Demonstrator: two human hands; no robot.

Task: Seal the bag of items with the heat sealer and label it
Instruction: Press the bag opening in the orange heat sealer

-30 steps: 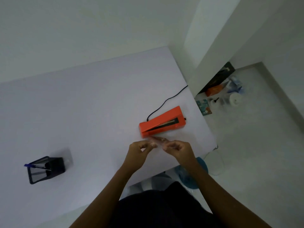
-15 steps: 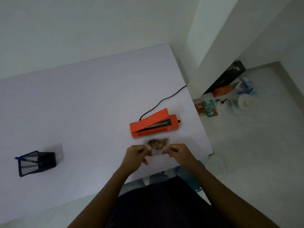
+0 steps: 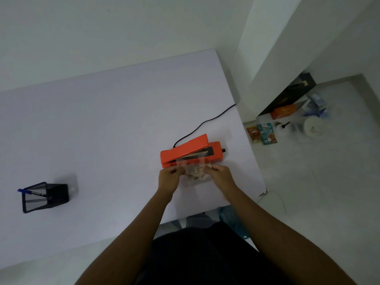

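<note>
Both hands, left hand (image 3: 169,177) and right hand (image 3: 220,174), pinch the clear bag (image 3: 195,171) by its sides right at the open orange heat sealer (image 3: 191,151), so I'd pull the mouth flat and wrinkle-free across the sealing strip before pressing the lid down.

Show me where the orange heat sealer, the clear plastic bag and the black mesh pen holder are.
orange heat sealer (image 3: 186,149), head view, on its raised lid.
clear plastic bag (image 3: 196,171), head view, on its filled middle.
black mesh pen holder (image 3: 55,195), head view, on its dark side wall.
</note>
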